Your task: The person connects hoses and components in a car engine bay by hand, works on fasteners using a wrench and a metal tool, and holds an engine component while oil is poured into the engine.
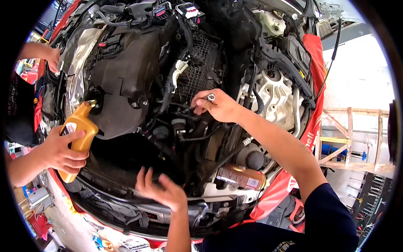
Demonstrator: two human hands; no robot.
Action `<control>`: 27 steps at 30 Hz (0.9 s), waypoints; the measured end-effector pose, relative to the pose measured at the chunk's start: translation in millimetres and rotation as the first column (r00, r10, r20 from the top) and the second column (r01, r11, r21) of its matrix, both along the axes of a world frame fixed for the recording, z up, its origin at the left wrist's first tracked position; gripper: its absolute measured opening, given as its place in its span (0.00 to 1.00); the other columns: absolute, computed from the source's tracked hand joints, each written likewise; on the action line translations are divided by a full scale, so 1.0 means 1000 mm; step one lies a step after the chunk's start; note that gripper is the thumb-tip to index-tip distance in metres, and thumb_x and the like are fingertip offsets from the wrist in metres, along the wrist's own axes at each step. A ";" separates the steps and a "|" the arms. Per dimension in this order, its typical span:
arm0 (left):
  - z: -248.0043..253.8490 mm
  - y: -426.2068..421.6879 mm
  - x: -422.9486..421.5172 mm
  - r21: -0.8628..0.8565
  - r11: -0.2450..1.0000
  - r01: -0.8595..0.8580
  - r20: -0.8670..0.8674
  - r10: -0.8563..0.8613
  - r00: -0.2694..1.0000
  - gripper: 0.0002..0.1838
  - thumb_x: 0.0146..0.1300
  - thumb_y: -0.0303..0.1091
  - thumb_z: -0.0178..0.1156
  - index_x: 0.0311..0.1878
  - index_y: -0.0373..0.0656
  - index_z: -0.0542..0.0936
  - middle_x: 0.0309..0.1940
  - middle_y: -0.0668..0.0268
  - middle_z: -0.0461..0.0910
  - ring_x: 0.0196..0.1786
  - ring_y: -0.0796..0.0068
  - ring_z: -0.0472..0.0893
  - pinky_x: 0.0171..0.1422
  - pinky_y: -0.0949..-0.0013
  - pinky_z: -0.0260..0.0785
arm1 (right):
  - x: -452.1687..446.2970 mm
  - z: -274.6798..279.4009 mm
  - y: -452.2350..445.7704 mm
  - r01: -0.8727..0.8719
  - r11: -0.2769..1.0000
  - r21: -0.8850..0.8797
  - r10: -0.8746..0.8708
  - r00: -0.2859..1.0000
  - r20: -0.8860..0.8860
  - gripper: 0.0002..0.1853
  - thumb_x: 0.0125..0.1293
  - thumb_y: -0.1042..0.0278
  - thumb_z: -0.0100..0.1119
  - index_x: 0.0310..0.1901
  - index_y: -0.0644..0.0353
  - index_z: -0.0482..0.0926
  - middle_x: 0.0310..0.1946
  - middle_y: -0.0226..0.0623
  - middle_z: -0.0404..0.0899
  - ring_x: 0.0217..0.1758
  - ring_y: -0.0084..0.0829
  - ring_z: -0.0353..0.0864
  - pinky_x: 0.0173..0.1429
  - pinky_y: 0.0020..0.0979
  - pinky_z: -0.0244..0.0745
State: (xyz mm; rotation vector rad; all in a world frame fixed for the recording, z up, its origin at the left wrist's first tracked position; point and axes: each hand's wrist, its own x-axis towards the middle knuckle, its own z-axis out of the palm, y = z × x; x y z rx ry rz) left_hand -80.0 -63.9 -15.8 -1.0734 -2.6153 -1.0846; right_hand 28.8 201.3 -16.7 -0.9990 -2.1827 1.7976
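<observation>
The tool, ring end showing, is by the near edge of the black grid; likely stiff, light, slippery if oily, best held mid-length. The right grip curls round it; the left grip, blurred, spreads wide, apparently empty.

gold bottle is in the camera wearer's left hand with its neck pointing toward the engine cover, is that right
Not quite: the head view shows the gold bottle in a co-worker's hand, not in the wearer's left hand, which is open and apart from it. Its neck does point toward the engine cover.
</observation>
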 end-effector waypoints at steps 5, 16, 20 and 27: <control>-0.035 0.112 -0.017 0.072 0.974 0.214 0.781 -0.189 0.596 0.20 0.65 0.27 0.52 0.58 0.29 0.70 0.57 0.48 0.72 0.51 0.62 0.77 0.54 0.66 0.70 | -0.016 0.010 0.010 -0.093 0.993 0.077 0.093 0.996 0.002 0.09 0.70 0.74 0.48 0.39 0.68 0.78 0.28 0.37 0.81 0.32 0.26 0.79 0.41 0.28 0.74; -0.051 0.138 -0.005 0.315 0.908 -0.276 0.944 -0.330 -0.008 0.28 0.67 0.26 0.48 0.67 0.24 0.54 0.56 0.49 0.69 0.55 0.65 0.75 0.62 0.68 0.68 | -0.028 0.016 -0.011 -0.117 0.979 0.169 0.131 0.989 -0.074 0.06 0.68 0.76 0.50 0.39 0.67 0.77 0.28 0.45 0.80 0.31 0.40 0.80 0.39 0.33 0.75; -0.049 0.138 -0.005 0.279 0.900 -0.334 0.957 -0.287 0.025 0.29 0.68 0.27 0.47 0.68 0.24 0.53 0.57 0.49 0.69 0.53 0.63 0.77 0.54 0.63 0.74 | -0.026 0.035 0.001 -0.116 0.956 0.268 0.113 0.993 0.026 0.06 0.68 0.75 0.49 0.37 0.65 0.77 0.22 0.41 0.77 0.26 0.39 0.78 0.34 0.33 0.72; -0.034 0.136 0.004 0.289 0.935 -0.204 0.957 -0.291 0.024 0.29 0.70 0.22 0.40 0.71 0.27 0.46 0.71 0.43 0.51 0.55 0.57 0.79 0.44 0.67 0.80 | -0.017 0.010 0.000 -0.115 0.951 0.288 0.147 0.985 -0.091 0.04 0.66 0.78 0.51 0.38 0.66 0.77 0.24 0.41 0.78 0.26 0.35 0.78 0.34 0.32 0.72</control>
